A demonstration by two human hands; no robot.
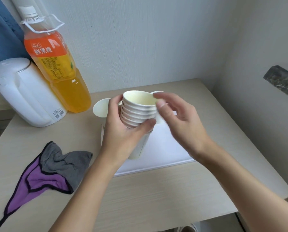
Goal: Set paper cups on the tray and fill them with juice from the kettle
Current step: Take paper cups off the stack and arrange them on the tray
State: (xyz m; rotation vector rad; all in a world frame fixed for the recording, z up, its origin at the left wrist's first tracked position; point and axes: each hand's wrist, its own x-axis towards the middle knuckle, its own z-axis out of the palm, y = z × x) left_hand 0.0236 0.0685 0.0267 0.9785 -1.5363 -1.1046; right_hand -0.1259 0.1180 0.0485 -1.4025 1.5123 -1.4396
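Note:
My left hand (123, 131) grips a nested stack of white paper cups (138, 111) held tilted above the white tray (165, 148). My right hand (178, 121) is at the stack's top rim, its thumb and forefinger touching the uppermost cup. One paper cup (100, 108) stands at the tray's far left corner. Another cup (158, 93) peeks out behind my right fingers, mostly hidden. The white kettle (24, 96) stands at the table's back left, lid shut.
A large bottle of orange juice (56, 64) stands right behind the kettle. A grey and purple cloth (44, 171) lies on the table at the left. Walls close off the back and right. The wooden table (156, 198) continues toward me.

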